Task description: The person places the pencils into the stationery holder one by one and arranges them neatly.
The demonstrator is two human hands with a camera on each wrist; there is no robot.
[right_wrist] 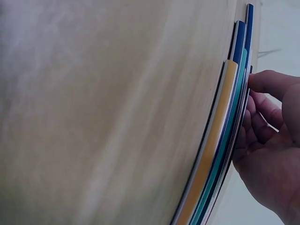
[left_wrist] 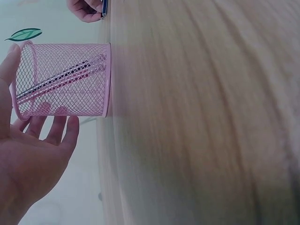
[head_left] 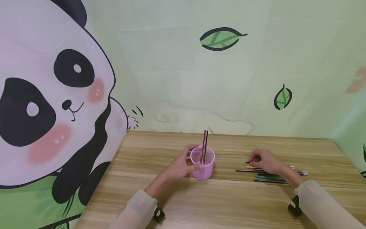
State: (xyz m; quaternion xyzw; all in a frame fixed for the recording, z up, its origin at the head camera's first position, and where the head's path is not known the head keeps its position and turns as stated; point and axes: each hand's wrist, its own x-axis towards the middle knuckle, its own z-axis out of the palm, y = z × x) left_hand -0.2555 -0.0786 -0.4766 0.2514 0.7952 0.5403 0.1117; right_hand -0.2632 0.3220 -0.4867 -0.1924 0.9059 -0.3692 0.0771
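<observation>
A pink mesh pen cup (head_left: 208,171) stands upright on the table, with a red pencil (head_left: 204,141) and a dark pencil (head_left: 206,143) leaning inside it. My left hand (head_left: 180,165) holds the cup from the left, thumb on the near side and fingers round the far side. To the right lies a loose row of pencils (head_left: 268,177), several in dark blue, green and yellow. Over its far side, my right hand (head_left: 267,162) pinches a dark pencil (head_left: 247,162) between thumb and fingers. The palm hides much of that pencil. In the right wrist view, a yellow pencil (right_wrist: 211,136) lies nearest.
The wood-grain table (head_left: 228,203) meets a pale green wall cloth (head_left: 171,79) at its back edge. A large panda and leaves are printed on the cloth. Small black devices (head_left: 159,214) sit at both wrists.
</observation>
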